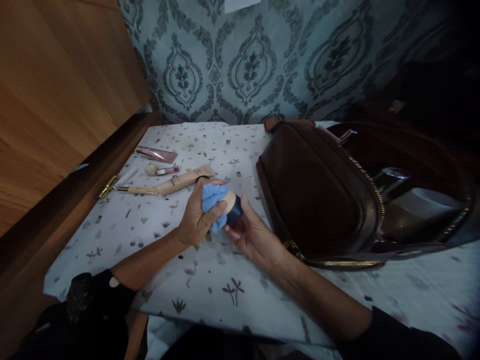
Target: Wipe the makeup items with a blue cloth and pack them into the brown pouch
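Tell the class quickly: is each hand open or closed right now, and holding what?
Left hand: closed on a blue cloth, held against a beige-and-dark container.
Right hand: closed around the container's dark end.

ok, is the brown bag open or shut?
Open. The brown bag has its zipper edges spread apart, and a pale item shows inside.
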The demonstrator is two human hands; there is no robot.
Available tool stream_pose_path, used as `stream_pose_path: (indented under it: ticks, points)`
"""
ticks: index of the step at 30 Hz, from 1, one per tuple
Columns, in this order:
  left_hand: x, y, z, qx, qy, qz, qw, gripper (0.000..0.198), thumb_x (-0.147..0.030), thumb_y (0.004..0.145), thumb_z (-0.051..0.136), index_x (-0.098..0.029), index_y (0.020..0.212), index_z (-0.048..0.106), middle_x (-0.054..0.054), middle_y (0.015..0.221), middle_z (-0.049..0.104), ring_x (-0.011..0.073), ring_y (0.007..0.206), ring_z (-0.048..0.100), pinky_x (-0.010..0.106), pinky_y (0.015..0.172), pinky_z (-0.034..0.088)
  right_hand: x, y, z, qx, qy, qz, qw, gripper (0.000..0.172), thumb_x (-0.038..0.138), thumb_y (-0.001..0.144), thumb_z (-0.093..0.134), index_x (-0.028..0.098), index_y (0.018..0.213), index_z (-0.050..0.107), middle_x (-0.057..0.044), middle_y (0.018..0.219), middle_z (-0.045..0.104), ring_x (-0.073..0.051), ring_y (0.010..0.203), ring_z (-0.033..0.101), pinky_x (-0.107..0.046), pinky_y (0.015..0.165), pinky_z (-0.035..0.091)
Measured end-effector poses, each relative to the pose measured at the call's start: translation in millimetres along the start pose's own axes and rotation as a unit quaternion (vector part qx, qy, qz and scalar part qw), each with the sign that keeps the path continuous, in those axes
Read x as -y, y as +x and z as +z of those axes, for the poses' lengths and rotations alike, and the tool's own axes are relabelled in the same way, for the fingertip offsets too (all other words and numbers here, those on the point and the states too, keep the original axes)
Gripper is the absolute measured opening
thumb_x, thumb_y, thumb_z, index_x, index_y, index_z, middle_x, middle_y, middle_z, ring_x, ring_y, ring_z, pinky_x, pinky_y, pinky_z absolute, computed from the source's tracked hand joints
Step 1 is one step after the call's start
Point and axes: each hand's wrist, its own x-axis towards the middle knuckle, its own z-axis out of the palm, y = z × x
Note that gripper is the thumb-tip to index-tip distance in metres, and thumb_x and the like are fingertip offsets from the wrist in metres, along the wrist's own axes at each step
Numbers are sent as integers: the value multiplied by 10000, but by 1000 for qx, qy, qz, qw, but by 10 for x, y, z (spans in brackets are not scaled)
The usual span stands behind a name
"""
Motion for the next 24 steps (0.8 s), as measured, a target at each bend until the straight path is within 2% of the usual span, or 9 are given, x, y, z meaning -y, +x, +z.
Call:
stream_pose_path:
  ticks: [3,6,9,11,14,17,20,22,24]
  points:
    - [-20,36,1,-34,-17,-19,999,352,-525,966,497,-213,1119,554,62,1067,616,202,1012,603,362,934,496,-7,-18,-15,-2,71,23,997,380,434,626,874,194,817,650,13,785,620,-89,634,519,-190,541,450]
    - [-25,41,-5,-83,-38,-87,992,340,-537,960,511,-214,1041,582,25,929,625,168,876,620,334,846,527,5,9,-60,-19,75,2,997,359,353,598,898,193,805,652,28,771,611,-79,635,513,-177,535,422]
    - [-19,2,10,-82,-29,-136,987,334,-550,947,531,-224,978,599,-4,810,596,134,743,592,299,771,537,19,33,-87,-8,52,-38,998,412,342,606,889,213,935,677,-11,936,682,-146,856,627,-233,751,516]
    - [-22,-20,20,-69,-17,-138,988,343,-553,959,504,-225,996,596,4,828,608,134,747,596,302,784,543,13,30,-85,9,28,-57,998,449,353,647,860,242,1032,657,-26,1065,694,-182,993,645,-287,886,517]
    - [-45,-15,4,-51,16,-86,995,333,-515,990,454,-224,1107,565,57,1028,641,183,970,625,360,926,522,-27,25,-88,40,-15,-56,998,483,404,729,792,296,1145,572,-21,1122,679,-190,974,665,-329,859,544]
    - [-78,11,-27,27,92,39,995,321,-434,993,468,-217,1218,539,102,1177,614,237,1121,580,413,992,477,-91,44,-134,53,-131,-111,984,528,413,742,771,280,1194,533,-36,1087,656,-204,906,656,-353,781,563]
    - [-105,13,-22,105,183,91,973,305,-375,976,501,-190,1208,571,115,1125,619,256,1070,585,412,945,484,-147,64,-208,5,-328,-234,915,405,328,750,743,222,1110,593,-60,1020,629,-230,923,621,-373,815,545]
    - [-125,3,-6,119,218,61,967,313,-374,974,496,-179,1206,576,116,1097,608,260,1045,582,406,921,489,-172,60,-248,-16,-437,-292,851,282,260,771,699,215,1033,607,-66,985,605,-235,899,609,-373,799,543]
    - [-151,5,-4,122,224,22,967,316,-370,979,473,-174,1207,568,115,1091,600,265,1039,575,410,917,481,-184,41,-271,-5,-501,-325,802,239,219,796,667,219,1025,597,-76,1007,590,-240,894,608,-377,786,547]
